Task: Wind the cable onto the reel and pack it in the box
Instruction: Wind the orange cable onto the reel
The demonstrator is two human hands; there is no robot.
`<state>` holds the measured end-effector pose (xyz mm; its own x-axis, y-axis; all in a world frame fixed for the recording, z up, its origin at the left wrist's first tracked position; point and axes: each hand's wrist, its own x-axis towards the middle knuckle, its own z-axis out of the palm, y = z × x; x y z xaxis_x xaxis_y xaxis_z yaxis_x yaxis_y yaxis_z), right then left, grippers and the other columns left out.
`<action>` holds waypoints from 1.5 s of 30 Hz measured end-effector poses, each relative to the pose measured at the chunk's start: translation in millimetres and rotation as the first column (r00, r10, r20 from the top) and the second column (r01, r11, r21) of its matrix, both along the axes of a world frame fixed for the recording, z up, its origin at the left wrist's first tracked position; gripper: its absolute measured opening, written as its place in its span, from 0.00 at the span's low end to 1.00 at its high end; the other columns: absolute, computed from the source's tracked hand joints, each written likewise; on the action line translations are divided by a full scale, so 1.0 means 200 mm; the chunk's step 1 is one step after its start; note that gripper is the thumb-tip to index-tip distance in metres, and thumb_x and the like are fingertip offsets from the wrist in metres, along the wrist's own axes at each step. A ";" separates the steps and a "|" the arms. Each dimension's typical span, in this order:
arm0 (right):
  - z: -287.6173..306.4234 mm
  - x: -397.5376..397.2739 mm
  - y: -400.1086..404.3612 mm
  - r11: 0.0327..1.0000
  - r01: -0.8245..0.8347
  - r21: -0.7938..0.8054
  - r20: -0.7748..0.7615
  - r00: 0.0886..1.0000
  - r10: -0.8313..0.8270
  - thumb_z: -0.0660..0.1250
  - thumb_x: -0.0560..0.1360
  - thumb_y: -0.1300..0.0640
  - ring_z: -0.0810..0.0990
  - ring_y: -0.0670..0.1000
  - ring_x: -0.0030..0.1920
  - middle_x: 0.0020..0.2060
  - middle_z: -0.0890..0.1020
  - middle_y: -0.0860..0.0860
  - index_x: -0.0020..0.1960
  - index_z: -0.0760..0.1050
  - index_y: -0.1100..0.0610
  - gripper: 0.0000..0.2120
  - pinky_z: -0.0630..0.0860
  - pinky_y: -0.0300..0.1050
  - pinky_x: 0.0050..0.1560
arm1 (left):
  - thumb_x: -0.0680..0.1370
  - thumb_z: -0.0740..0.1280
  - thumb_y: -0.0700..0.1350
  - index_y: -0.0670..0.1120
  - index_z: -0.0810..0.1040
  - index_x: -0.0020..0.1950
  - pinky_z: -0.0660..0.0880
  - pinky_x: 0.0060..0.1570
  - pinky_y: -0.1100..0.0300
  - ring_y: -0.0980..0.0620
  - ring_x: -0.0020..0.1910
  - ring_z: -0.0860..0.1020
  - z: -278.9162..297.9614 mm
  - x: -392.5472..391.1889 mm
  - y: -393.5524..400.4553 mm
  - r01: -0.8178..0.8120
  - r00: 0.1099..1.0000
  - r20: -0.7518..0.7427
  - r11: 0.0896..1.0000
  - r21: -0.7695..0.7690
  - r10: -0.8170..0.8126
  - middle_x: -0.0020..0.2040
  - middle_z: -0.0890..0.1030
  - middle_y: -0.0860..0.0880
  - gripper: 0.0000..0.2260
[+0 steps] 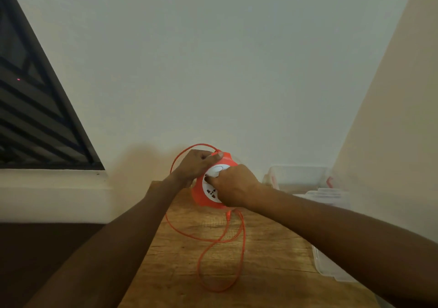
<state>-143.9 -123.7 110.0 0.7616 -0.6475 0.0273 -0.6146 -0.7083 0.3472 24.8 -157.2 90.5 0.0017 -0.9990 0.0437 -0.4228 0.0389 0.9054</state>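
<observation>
One orange reel [208, 195] w/ white socket face, held tilted above a wood table [260, 248], near the wall. Left hand [194, 165] curls over its top edge, pinching the orange cable [208, 239]. Right hand [233, 185] is closed on the white face. Both forearms reach fwd. One cable hangs in loose loops onto the table. One clear box [296, 175] at right, one lid [331, 267] nearer.

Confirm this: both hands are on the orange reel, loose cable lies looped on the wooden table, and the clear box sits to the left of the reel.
One thing is wrong: the head view shows the clear box to the right of the reel, not the left. The left hand and right hand are both on the reel, and loose cable lies looped on the wooden table.
</observation>
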 end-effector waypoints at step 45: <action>0.12 0.12 -0.29 0.719 0.010 0.695 0.565 0.610 -0.555 0.71 0.73 0.51 0.79 0.47 0.36 0.39 0.78 0.51 0.50 0.70 0.58 0.15 0.72 0.37 0.30 | 0.85 0.60 0.58 0.31 0.78 0.54 0.84 0.41 0.50 0.37 0.41 0.85 -0.16 -0.01 0.20 -0.022 0.940 -0.339 1.000 0.012 0.025 0.48 0.83 0.29 0.28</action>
<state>-119.6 -181.5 133.1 0.4368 -0.8995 -0.0073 -0.6573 -0.3136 -0.6853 22.6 -116.4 59.3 0.0386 -0.9989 0.0283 -0.0913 0.0247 0.9955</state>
